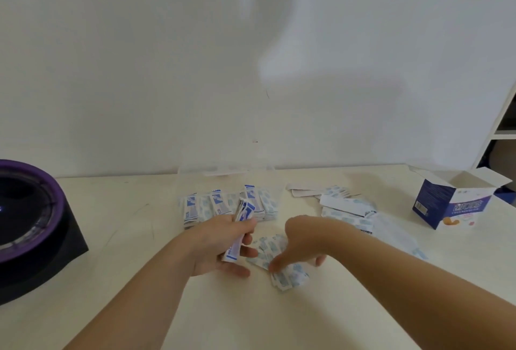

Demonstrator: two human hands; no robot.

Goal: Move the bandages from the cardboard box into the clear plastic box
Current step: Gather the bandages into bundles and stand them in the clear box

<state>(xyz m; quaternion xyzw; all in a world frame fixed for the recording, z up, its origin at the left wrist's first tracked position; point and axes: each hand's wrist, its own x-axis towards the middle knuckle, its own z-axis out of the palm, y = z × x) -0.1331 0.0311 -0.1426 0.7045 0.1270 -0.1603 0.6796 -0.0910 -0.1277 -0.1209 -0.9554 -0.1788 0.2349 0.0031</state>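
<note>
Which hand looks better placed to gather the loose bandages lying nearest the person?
Probably the right hand. Its fingers are down on the loose bandages on the table, while the left hand is occupied, gripping a stack of bandages.

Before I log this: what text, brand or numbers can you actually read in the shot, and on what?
Cardboard box, front: white logo and a line beneath, too blurred to read.
Its side: a barcode-like label, too small to read.
Bandages in the left hand: blue print, too blurred.
Stacked bandages behind: blue print, unreadable.
</note>
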